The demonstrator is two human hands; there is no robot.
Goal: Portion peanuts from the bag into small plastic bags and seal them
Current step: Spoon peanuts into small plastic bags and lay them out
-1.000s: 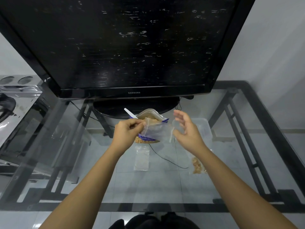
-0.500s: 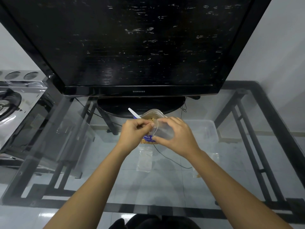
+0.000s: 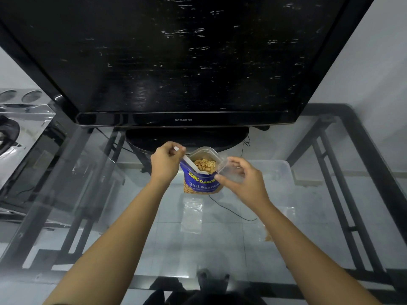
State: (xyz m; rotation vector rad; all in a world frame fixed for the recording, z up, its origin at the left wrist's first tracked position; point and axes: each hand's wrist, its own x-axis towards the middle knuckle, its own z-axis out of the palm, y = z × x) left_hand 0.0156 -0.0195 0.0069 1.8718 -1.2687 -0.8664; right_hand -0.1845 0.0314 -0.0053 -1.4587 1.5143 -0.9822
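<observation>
At centre frame, your left hand (image 3: 165, 162) is closed around the handle of a white spoon (image 3: 192, 164) that dips into the open blue peanut bag (image 3: 201, 181). Just right of it, your right hand (image 3: 243, 179) pinches a small clear plastic bag (image 3: 229, 171), mouth open beside the peanuts. Both hover above the glass table (image 3: 220, 249), below the black television (image 3: 176, 58). An empty small bag (image 3: 192, 214) lies flat on the glass.

left hand (image 3: 165, 162): moved off small bag (image 3: 229, 171) onto white spoon (image 3: 191, 164) | right hand (image 3: 243, 181): now holds bag alone
</observation>
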